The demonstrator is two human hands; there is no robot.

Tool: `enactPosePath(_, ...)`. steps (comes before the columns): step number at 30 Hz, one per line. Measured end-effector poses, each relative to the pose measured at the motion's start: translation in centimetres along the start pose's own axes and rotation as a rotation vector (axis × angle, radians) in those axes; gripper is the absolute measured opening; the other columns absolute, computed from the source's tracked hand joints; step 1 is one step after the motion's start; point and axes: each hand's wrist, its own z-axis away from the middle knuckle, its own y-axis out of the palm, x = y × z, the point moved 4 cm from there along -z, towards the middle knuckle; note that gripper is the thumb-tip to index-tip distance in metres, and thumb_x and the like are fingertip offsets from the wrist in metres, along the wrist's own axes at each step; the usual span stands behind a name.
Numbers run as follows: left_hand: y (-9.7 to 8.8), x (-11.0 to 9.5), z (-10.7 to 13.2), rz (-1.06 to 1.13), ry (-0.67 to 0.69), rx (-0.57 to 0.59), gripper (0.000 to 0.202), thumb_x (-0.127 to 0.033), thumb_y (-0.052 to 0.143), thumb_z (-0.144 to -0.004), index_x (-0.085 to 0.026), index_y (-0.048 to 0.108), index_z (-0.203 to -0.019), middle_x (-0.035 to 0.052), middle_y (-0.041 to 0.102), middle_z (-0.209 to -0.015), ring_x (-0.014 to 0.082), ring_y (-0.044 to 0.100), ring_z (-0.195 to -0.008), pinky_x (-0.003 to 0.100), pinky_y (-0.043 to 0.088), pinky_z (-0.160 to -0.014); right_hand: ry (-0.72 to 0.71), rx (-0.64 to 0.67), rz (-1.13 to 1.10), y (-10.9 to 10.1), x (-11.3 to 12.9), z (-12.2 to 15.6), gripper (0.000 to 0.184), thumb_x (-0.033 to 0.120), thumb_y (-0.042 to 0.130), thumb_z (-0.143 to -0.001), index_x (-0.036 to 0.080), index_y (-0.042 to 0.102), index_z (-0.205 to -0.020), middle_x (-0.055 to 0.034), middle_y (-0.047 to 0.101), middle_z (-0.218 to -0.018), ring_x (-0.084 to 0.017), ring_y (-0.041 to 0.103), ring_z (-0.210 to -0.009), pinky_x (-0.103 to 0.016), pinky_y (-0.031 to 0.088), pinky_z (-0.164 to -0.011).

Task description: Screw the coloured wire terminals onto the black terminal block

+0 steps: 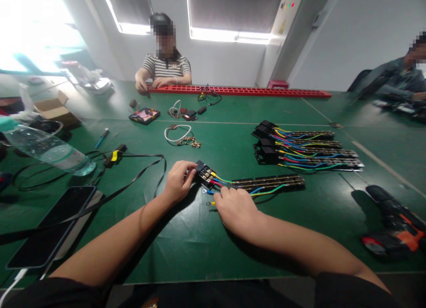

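A black terminal block (205, 174) with red, blue, yellow and green wires lies on the green table (199, 241), joined to a long dark strip (273, 182) running right. My left hand (178, 181) pinches the block's left end, fingers closed on it. My right hand (234, 208) rests just below the block, fingers curled on the loose coloured wire ends with ring lugs (210, 198).
Three similar wired assemblies (299, 150) lie stacked at the right. A cordless screwdriver (392, 223) sits at the far right. A phone (49, 230), water bottle (46, 148) and black cables are on the left. Small screws (188, 142) lie beyond the block. Two other people sit across.
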Motion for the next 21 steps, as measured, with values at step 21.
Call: enactPosePath(21,0.2,0.2,0.2,0.032,0.059,-0.004,0.017,-0.030,0.056,-0.100,-0.018,0.068,-0.101,0.0041,0.070,-0.089,0.0165,0.063,-0.077,0.029,0.052,-0.075,0.007,-0.584,0.047,-0.1,-4.6,-2.7,0.025,0.031,0.051,-0.102,0.017,0.063,-0.085,-0.0079,0.064,-0.084,-0.021,0.048,-0.082,-0.038,0.022,-0.075)
